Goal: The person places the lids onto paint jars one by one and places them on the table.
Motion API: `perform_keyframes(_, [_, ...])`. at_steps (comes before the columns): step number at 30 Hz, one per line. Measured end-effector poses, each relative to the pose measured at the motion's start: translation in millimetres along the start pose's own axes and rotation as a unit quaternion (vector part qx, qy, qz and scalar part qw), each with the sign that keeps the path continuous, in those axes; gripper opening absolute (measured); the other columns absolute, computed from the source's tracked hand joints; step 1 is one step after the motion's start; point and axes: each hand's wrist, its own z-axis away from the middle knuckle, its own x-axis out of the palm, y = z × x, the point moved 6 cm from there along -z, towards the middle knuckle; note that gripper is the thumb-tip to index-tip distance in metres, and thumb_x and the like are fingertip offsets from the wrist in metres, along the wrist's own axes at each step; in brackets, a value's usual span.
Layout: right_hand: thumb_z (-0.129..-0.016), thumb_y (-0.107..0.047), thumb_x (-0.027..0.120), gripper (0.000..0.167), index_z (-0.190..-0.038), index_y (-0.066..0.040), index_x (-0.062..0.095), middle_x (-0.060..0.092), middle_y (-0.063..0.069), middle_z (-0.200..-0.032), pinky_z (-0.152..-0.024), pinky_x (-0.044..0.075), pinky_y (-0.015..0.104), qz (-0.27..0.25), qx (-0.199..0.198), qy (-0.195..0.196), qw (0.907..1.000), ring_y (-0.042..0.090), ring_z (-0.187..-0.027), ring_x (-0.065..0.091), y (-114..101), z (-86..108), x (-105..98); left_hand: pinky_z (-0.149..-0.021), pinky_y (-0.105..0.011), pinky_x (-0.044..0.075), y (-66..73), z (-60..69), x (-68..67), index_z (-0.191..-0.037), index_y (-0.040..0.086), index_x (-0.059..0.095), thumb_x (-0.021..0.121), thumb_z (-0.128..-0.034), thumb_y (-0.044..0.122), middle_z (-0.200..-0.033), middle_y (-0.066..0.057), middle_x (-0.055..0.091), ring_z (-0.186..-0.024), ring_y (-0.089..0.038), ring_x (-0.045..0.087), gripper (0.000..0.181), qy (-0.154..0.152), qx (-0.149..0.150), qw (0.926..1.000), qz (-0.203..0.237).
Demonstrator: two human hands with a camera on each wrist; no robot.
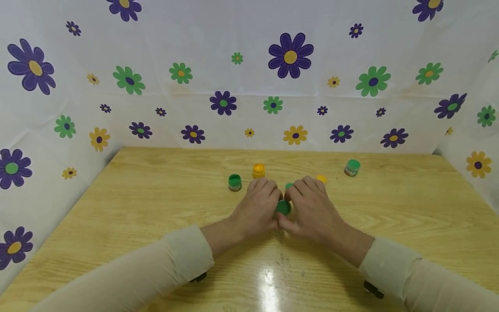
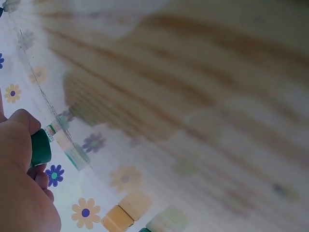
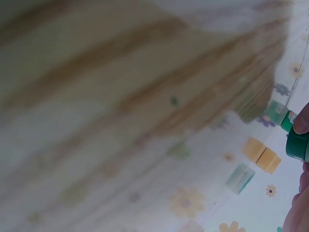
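Both hands meet over the table around a small jar with a dark green lid (image 1: 283, 207). My left hand (image 1: 258, 208) grips it from the left, fingers curled; my right hand (image 1: 313, 211) holds it from the right, thumb at its near side. In the left wrist view the green lid (image 2: 41, 147) shows between thumb and fingers of the left hand (image 2: 21, 179). The right wrist view has the green lid (image 3: 298, 144) at the right edge, under a finger of the right hand (image 3: 300, 193). The jar's lower part is mostly hidden.
Beyond the hands on the wooden table (image 1: 156, 195) are an uncapped green jar (image 1: 235, 183), a yellow jar (image 1: 259, 170), a yellow lid-like piece (image 1: 321, 178) and a light green piece (image 1: 289, 186) partly behind the fingers. A lighter green jar (image 1: 352, 167) stands back right, before the flowered cloth (image 1: 253, 121).
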Motion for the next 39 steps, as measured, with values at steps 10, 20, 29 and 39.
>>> perform_keyframes(10, [-0.081, -0.041, 0.068, 0.031, -0.082, -0.011, 0.056, 0.055, 0.001, -0.082, -0.079, 0.037, 0.037, 0.0, 0.015, -0.006, 0.9999, 0.023, -0.085, 0.047, 0.7, 1.8, 0.9, -0.082, -0.032, 0.035, 0.9, 1.1, 1.7, -0.086, 0.011, 0.062, 0.08, -0.0794, 0.041, -0.092, -0.001, 0.055, -0.089, -0.019, 0.045, 0.035, 0.006, 0.004, 1.0, 0.004])
perform_keyframes(20, [-0.079, -0.04, 0.068, 0.032, -0.076, -0.012, 0.055, 0.052, -0.001, -0.073, -0.081, 0.038, 0.038, 0.008, 0.02, -0.006, 0.9997, 0.022, -0.079, 0.046, 1.4, 2.3, 1.7, -0.082, -0.033, 0.033, 2.2, 1.0, 1.8, -0.082, 0.012, 0.063, 0.076, -0.0802, 0.031, -0.087, 0.0, 0.055, -0.087, -0.019, 0.044, 0.023, 0.003, 0.007, 0.9999, 0.014])
perform_keyframes(29, [-0.081, -0.041, 0.069, 0.033, -0.075, -0.012, 0.056, 0.053, -0.001, -0.07, -0.085, 0.041, 0.039, 0.022, 0.022, -0.032, 0.999, 0.02, -0.074, 0.044, 0.5, 2.1, 3.0, -0.081, -0.032, 0.033, 2.5, 0.8, 4.3, -0.08, 0.012, 0.062, 0.073, -0.0799, 0.035, -0.083, 0.002, 0.053, -0.085, -0.018, 0.042, 0.026, -0.026, 0.006, 0.9996, 0.01])
perform_keyframes(39, [-0.082, -0.043, 0.064, 0.036, -0.068, -0.013, 0.05, 0.046, -0.003, -0.065, -0.082, 0.037, 0.037, 0.03, 0.013, -0.078, 0.9964, 0.02, -0.072, 0.043, -2.8, 2.5, 10.5, -0.08, -0.03, 0.033, 7.1, 2.4, 10.9, -0.076, 0.01, 0.06, 0.073, -0.083, 0.035, -0.078, 0.001, 0.05, -0.081, -0.018, 0.041, 0.029, -0.075, 0.022, 0.9963, -0.037])
